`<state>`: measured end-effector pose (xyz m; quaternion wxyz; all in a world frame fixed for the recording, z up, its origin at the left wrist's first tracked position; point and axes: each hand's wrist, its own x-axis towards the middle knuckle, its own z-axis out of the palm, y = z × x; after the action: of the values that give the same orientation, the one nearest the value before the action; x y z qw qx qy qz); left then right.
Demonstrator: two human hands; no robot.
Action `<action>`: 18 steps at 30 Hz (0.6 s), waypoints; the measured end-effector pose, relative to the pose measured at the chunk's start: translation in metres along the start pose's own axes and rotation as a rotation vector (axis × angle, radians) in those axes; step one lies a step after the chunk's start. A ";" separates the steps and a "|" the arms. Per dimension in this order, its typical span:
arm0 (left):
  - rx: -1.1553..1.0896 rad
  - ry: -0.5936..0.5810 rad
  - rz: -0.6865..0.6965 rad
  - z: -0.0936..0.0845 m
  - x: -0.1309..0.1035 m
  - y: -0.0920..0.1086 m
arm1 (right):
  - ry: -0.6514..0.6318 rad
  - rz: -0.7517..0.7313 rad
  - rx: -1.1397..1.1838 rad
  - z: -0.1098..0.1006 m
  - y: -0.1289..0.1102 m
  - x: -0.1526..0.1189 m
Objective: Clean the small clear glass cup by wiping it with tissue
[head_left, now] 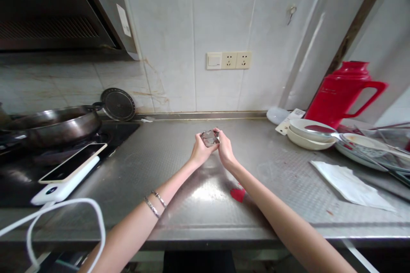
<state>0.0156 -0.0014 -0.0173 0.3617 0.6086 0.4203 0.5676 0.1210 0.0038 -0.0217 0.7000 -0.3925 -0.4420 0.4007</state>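
Note:
Both hands meet over the middle of the steel counter [173, 149], gripping one small object [209, 137] between them. It has a dark, shiny metal-looking rim and a greyish, see-through-looking middle; its exact kind is too small to make out. My left hand [201, 151] is closed on its left and near side. On the right side, my right hand [225, 148] presses its fingers against the same thing. Two silver bracelets [155, 203] circle my left forearm. Beside my right forearm lies a flat red patch or scrap [237, 194].
At left, a steel pan [60, 126] sits on the black stove, with a phone [73, 163] on a white power bank [64, 185] and looping cable [96, 217]. Right: red thermos jug [341, 91], stacked bowls [310, 138], dishes with utensils, white tissue [350, 184]. Wall sockets [229, 60] are behind.

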 end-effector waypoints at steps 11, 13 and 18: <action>-0.291 -0.347 0.047 0.006 -0.005 0.006 | 0.010 0.175 0.200 -0.016 -0.011 0.019; -0.323 -0.348 0.047 0.005 -0.001 0.006 | -0.054 0.221 0.242 -0.013 -0.015 0.016; -0.289 -0.341 0.009 0.005 0.002 -0.003 | -0.121 0.292 0.287 -0.006 -0.023 0.008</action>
<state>0.0198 0.0014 -0.0202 0.5086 0.6393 0.2647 0.5124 0.1341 0.0012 -0.0009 0.6555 -0.3238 -0.3601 0.5795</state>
